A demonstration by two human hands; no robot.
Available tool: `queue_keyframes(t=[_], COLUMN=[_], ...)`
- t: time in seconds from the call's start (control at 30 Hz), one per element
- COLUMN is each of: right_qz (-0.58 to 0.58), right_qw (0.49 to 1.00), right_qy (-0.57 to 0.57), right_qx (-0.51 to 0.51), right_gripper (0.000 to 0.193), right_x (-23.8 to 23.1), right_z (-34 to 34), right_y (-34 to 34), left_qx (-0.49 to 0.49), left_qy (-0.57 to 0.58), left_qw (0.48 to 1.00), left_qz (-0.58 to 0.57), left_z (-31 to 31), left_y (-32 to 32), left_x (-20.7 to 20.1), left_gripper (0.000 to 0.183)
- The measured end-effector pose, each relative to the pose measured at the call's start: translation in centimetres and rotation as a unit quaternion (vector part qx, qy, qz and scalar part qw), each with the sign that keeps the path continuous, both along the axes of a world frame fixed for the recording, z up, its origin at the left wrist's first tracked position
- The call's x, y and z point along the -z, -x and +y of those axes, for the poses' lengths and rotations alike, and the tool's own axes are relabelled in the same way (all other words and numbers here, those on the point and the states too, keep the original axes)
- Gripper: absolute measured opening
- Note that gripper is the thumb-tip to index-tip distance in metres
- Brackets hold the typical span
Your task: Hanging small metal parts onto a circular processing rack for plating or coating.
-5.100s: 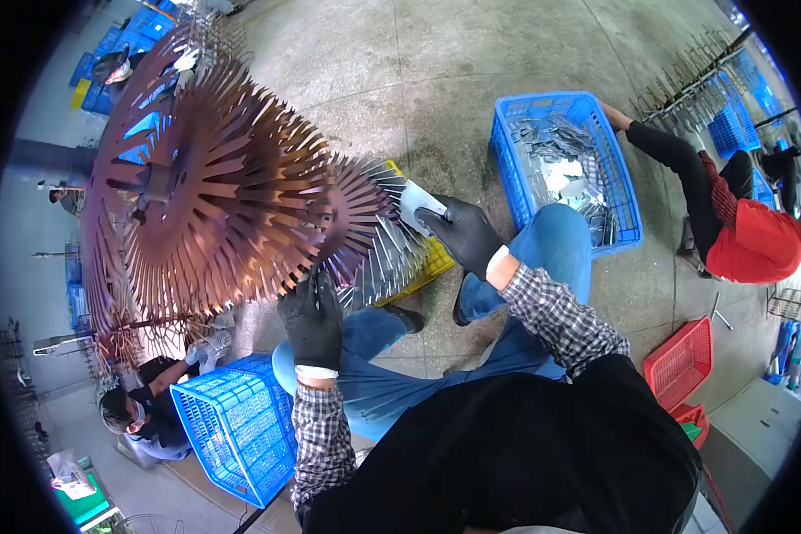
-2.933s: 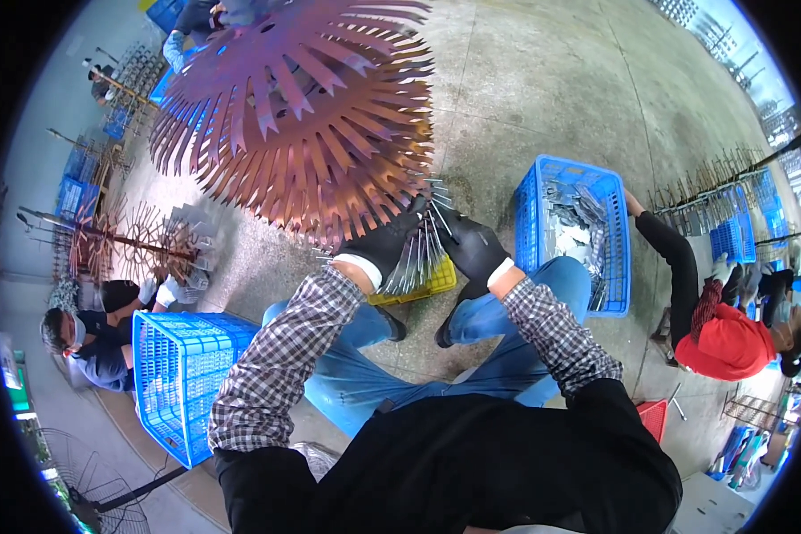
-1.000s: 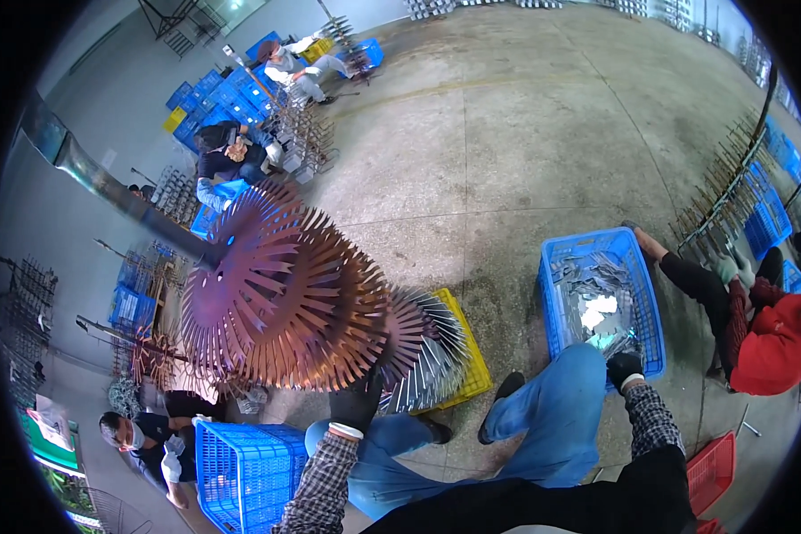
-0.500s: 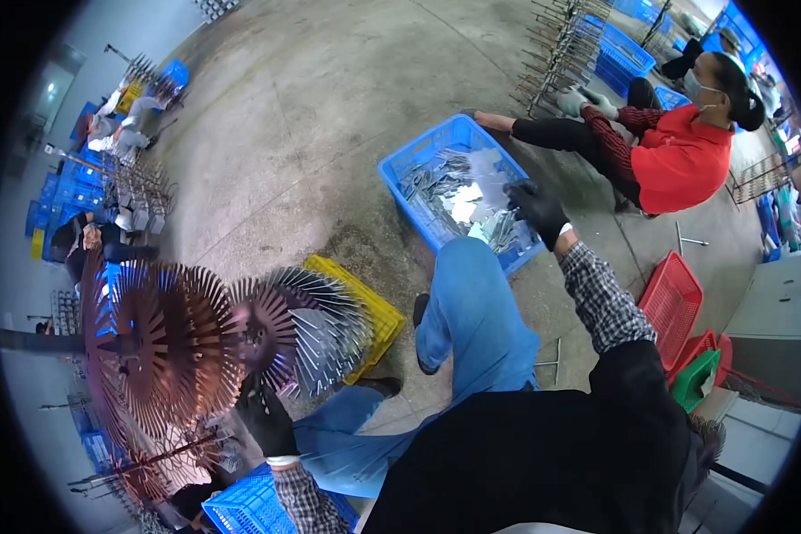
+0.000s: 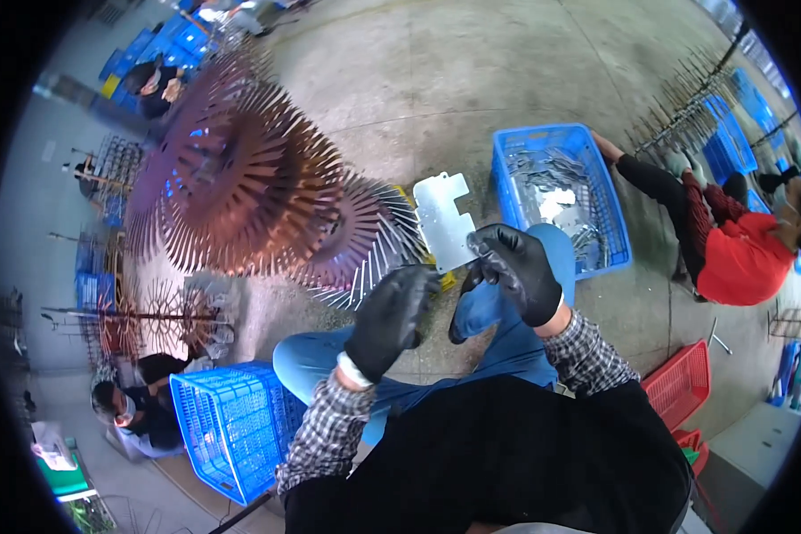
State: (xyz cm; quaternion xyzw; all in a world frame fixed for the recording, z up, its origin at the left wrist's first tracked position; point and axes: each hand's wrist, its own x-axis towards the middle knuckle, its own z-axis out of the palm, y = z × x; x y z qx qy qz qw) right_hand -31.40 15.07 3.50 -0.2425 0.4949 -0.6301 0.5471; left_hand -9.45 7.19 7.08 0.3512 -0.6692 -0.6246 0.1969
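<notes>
My right hand (image 5: 522, 274), in a black glove, pinches the lower edge of a flat silver metal plate (image 5: 443, 224) with notched edges, held upright in front of me. My left hand (image 5: 387, 322), also black-gloved, hovers just left of the plate, apart from it. Its fingers are loosely curled with the thumb apart, and I see nothing in them. Beyond that hand is a large rack of round tiers (image 5: 258, 178) with many radiating strips, copper-brown on most tiers. Silver plates stand on the tier nearest my hands (image 5: 387, 233).
A blue crate (image 5: 627, 240) of loose silver plates stands ahead to the right. Another blue crate (image 5: 240, 436) is at my left, and a red basket (image 5: 681, 383) at my right. A person in red (image 5: 743, 262) sits at the right; other people work at the left.
My right hand has come from the plate crate to the middle, now with a silver plate in it. My left hand has moved up and right, off the rack's edge. The view has turned left.
</notes>
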Motion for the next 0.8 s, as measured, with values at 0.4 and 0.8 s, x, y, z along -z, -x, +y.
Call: queue_keyframes(t=[0.4,0.8], right_qz=[0.731,0.562], right_qw=[0.647,0.821], right_qy=[0.216,0.073], right_qx=[0.031,-0.07], right_gripper=[0.033,0.028], right_x=[-0.5,5.4], right_z=[-0.4,-5.5], right_y=[-0.8,1.2], left_qx=[-0.077,-0.048], left_qy=[-0.33,0.001], left_qw=[0.941,0.998], left_qz=[0.024,-0.027], left_z=[-0.6,-4.1], left_y=[-1.7,-3.9], left_x=[3.3,0.9], left_gripper=[0.028,0.042])
